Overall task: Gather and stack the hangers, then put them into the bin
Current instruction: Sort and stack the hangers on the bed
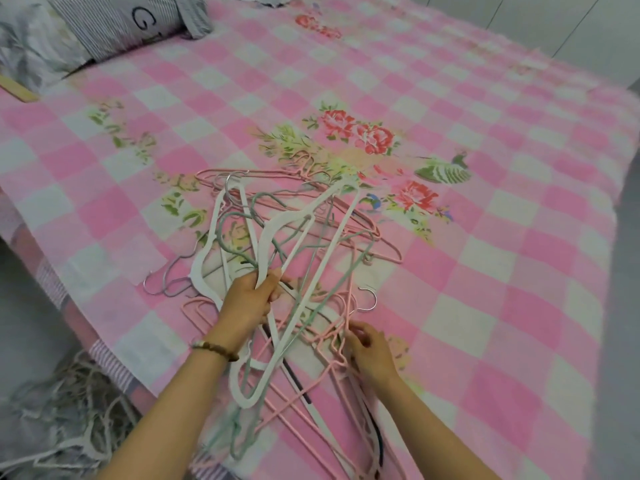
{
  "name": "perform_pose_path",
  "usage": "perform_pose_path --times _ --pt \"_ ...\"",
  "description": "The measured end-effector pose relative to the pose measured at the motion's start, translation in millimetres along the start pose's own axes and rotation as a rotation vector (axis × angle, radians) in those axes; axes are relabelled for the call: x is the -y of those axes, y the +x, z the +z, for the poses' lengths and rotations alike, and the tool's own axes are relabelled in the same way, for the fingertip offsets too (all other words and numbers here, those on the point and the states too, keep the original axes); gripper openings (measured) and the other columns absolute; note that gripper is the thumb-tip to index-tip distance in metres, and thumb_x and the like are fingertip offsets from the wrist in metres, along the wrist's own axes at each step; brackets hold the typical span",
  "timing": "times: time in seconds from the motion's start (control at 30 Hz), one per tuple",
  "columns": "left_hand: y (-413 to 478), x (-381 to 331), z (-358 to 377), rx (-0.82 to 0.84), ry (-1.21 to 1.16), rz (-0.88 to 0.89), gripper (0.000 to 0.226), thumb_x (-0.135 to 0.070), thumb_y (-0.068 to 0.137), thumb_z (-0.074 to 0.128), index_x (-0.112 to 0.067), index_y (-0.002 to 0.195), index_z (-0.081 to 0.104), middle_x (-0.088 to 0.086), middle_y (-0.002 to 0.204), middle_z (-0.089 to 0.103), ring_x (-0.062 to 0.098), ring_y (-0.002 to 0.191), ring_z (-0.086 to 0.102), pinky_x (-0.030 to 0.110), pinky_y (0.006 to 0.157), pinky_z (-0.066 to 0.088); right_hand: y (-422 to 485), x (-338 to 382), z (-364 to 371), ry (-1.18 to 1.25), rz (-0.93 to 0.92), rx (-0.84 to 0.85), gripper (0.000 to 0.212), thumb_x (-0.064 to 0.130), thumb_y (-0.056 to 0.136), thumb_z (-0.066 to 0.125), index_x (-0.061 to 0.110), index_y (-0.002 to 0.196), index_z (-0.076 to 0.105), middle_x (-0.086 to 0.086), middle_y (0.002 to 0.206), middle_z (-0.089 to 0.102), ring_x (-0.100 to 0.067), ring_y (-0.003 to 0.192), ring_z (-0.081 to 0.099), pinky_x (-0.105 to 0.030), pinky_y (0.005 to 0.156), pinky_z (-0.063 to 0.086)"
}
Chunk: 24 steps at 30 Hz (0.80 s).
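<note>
A bed [485, 168] under a pink and white checked sheet with printed roses fills most of the view, its far right corner and near edge cut off by the frame. Grey patterned pillows [104, 26] lie at its top left, only partly in view, with a wooden strip [19, 90] just beside them. A tangled heap of hangers [346, 237], pink, green and white, sprawls on the sheet's near middle; how many there are is hard to tell, and the nearest ones run behind the forearms. A grey fringed cloth [59, 410] lies blurred on the floor, lower left. The left hand [247, 303], fingers curled, grips a white hanger [277, 233] tilted above the heap. The right hand [370, 348] pinches a pink hanger [341, 355] at the heap's near edge. A beaded bracelet [214, 349] circles the left wrist
</note>
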<state>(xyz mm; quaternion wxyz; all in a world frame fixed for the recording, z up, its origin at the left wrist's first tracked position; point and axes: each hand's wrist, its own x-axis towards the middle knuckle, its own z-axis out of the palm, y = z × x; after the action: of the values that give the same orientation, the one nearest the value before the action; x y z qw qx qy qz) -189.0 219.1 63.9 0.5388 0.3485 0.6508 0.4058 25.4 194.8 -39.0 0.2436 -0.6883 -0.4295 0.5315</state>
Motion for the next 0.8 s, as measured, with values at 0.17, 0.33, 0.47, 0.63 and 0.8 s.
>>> perform_pose_path --times 0.17,0.33,0.47,0.63,0.8 --pt "-8 -6 -5 0.021 0.01 -0.003 0.034 -0.025 0.099 0.043 -0.001 0.093 0.066 0.001 0.059 0.041 0.004 0.032 0.027 0.013 0.033 0.026 9 23 -8 0.272 0.104 -0.021 0.018 0.014 0.098 0.045 0.004 0.108 0.055 -0.011 0.086 0.062 -0.015 0.069 0.061 -0.022 0.06 0.049" --pt "-3 2 -4 0.024 -0.031 -0.076 0.029 -0.022 0.099 0.042 -0.003 0.102 0.064 0.001 0.059 0.041 0.003 0.032 0.025 0.013 0.034 0.023 39 48 -28 0.333 0.263 -0.008 0.018 0.025 0.099 0.036 0.012 0.096 0.048 -0.013 0.087 0.06 -0.026 0.083 0.059 -0.033 0.076 0.048" --pt "3 8 -4 0.03 0.026 -0.1 0.032 -0.03 0.097 0.045 -0.003 0.09 0.059 0.004 0.062 0.045 0.005 0.032 0.028 0.015 0.035 0.025 58 48 -26 -0.101 0.133 -0.055 0.019 0.031 0.098 0.033 0.013 0.101 0.041 -0.014 0.086 0.058 -0.027 0.071 0.057 -0.035 0.064 0.046" --pt "7 6 1 0.062 -0.029 -0.11 0.013 -0.026 0.097 0.046 -0.026 0.092 0.059 0.001 0.064 0.052 0.003 0.033 0.027 0.015 0.035 0.024 74 54 -38 -0.327 -0.129 -0.197 0.043 0.027 0.098 0.037 0.013 0.139 0.03 -0.015 0.132 0.048 -0.033 0.116 0.051 -0.038 0.089 0.041" --pt "8 7 4 0.078 -0.048 -0.125 0.011 -0.028 0.096 0.048 -0.027 0.094 0.059 0.001 0.066 0.057 0.006 0.037 0.025 0.016 0.037 0.022 102 59 -48 -0.343 -0.142 -0.131 0.034 0.019 0.102 0.024 0.003 0.107 0.052 -0.015 0.114 0.053 -0.032 0.117 0.046 -0.038 0.095 0.031"
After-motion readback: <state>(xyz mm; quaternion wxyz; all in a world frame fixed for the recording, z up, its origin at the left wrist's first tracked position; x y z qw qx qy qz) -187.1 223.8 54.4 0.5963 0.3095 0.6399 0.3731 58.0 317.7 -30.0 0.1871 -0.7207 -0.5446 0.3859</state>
